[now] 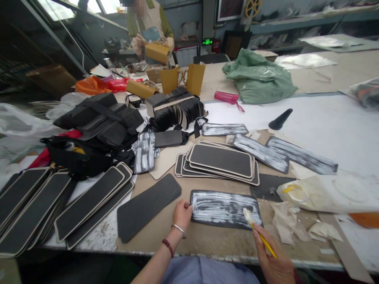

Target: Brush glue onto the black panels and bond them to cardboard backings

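Note:
A dark rectangular panel [219,207] lies flat before me, streaked with white glue. My left hand [181,217] pinches its left edge, thumb near the corner. In my right hand [271,252] is a yellow-handled brush [266,242], its whitish bristles touching the panel's right part. Left of the panel rests a bare dark panel stack [148,207]. Just beyond stands a pile of dark panels with pale borders [220,157]. Other white-streaked panels lie around it, one [145,152] at left and another [262,152] at right.
A whitish plastic container [331,193] lies at right beside crumpled scraps [286,221]. More bordered panels [91,201] are stacked at left. Behind them are black bundles [103,118], a green bag [260,79] and a pink pouch [226,97]. Across the table a person [151,23] handles a mustard bag [158,52].

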